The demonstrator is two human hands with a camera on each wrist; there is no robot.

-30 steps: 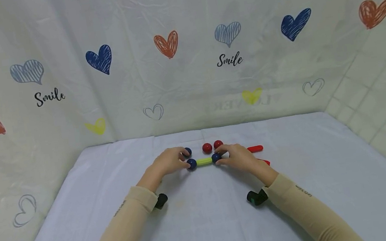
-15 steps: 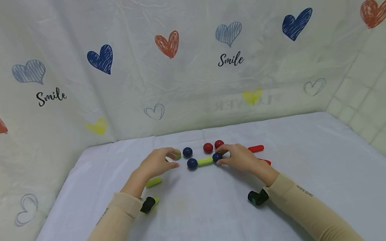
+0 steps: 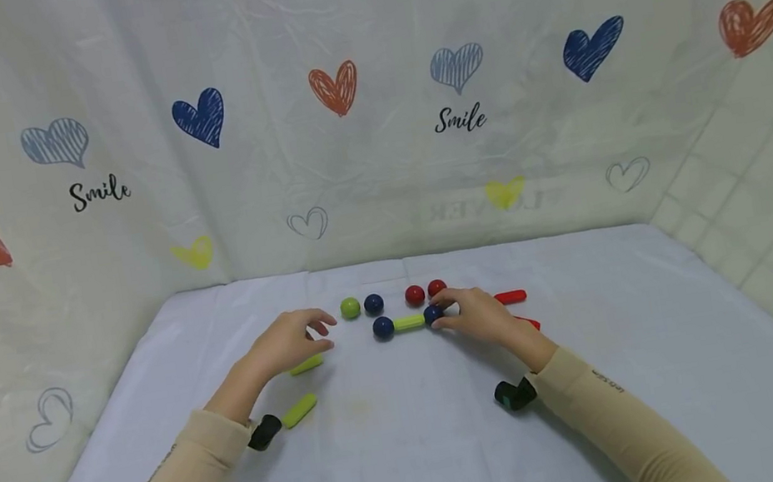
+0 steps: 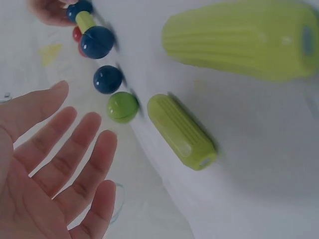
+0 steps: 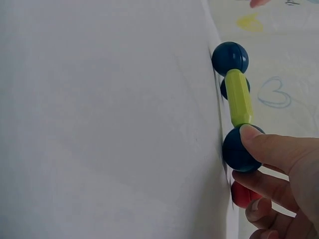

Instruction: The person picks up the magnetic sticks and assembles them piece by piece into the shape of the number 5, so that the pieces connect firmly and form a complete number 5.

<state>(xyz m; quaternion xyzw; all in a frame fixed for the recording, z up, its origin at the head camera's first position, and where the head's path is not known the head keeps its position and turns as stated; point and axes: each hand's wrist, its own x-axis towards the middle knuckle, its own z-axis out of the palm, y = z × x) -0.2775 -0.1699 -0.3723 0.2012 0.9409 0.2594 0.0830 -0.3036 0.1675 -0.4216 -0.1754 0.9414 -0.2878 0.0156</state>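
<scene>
A yellow-green rod (image 3: 410, 322) lies on the table with a dark blue ball at each end. My right hand (image 3: 477, 315) pinches the right-end blue ball (image 5: 239, 149) between thumb and fingers. The left-end blue ball (image 3: 382, 327) is untouched. To the left, my left hand (image 3: 289, 342) hovers with relaxed, spread fingers and holds nothing, as the left wrist view confirms. Nearby are two loose yellow-green rods, a farther one (image 4: 182, 132) and a nearer one (image 3: 300, 411). Behind stand a green ball (image 3: 350, 307) and another blue ball (image 3: 374, 304).
Two red balls, one of them a left one (image 3: 415, 295), sit behind the rod. Two red rods, the farther (image 3: 511, 297) and a nearer one (image 3: 530, 323), lie beyond my right hand, partly hidden. A printed cloth backdrop (image 3: 375, 167) rises behind the white table (image 3: 420, 455).
My left hand has let go of the left-end blue ball and drawn back to the left, uncovering the green ball and the loose yellow-green rods. The right hand keeps its pinch in place.
</scene>
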